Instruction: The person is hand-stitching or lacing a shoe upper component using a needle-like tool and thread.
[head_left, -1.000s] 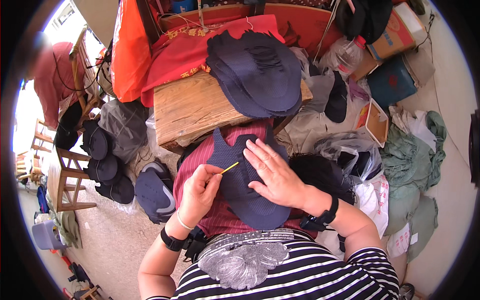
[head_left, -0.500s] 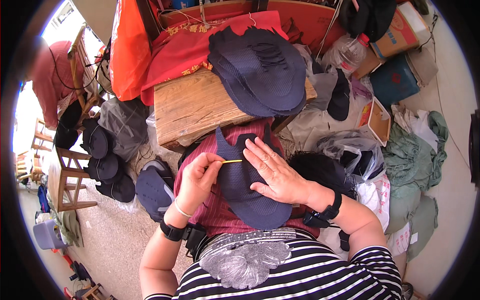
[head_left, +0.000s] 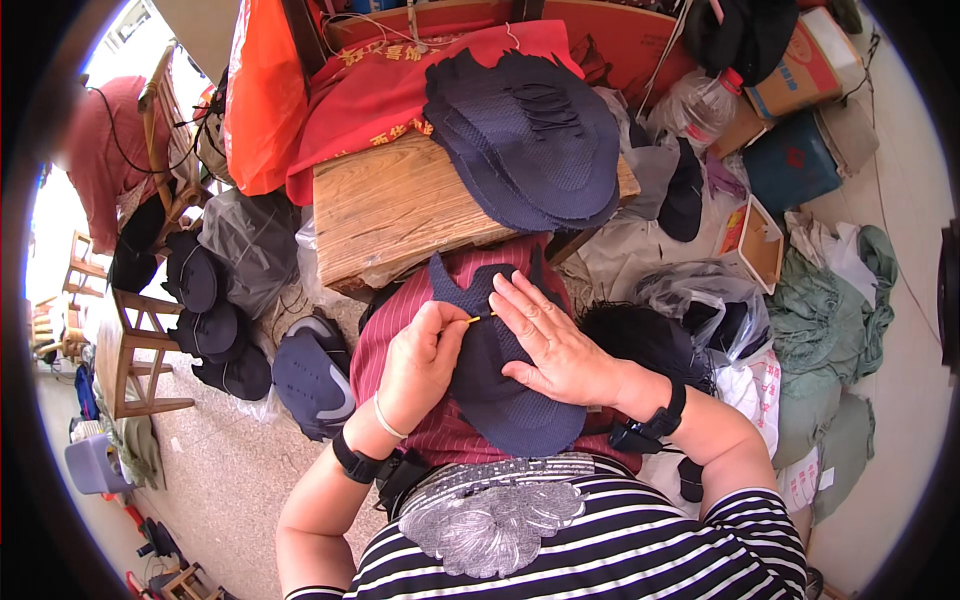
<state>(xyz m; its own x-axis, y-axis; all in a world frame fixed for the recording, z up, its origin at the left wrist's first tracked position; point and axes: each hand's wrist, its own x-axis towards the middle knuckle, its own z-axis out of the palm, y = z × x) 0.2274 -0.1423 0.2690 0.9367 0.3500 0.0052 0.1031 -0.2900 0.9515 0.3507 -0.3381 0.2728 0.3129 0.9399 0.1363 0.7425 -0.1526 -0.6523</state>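
Right now, left hand (head_left: pixel 425 358): thumb and index pinch a thin yellow stick (head_left: pixel 474 319); other fingers curled in.
Right hand (head_left: pixel 548 340): grasps nothing visible; lies flat, fingers extended, over the navy mesh fabric piece (head_left: pixel 510 425).
Yellow stick: points right across the fabric; a dark bit hides its middle, a sliver of yellow shows just beside the right fingers. Contact with those fingers: can't tell.
Navy mesh fabric piece: on the lap, over a maroon pinstriped cloth (head_left: pixel 378 328); rounded end toward the body, two prongs away from it.
Table (head_left: pixel 375 205): wood, just beyond the lap; carries a stack of navy cut pieces (head_left: pixel 545 160) and, behind, a red cloth (head_left: pixel 350 115).
Floor, left: navy-and-grey piece (head_left: pixel 305 385) near a wooden stool (head_left: pixel 118 365).
Right side: black stringy bundle (head_left: pixel 635 340) beside a clear plastic bag (head_left: pixel 690 290); green cloth heap (head_left: pixel 835 310) farther out.
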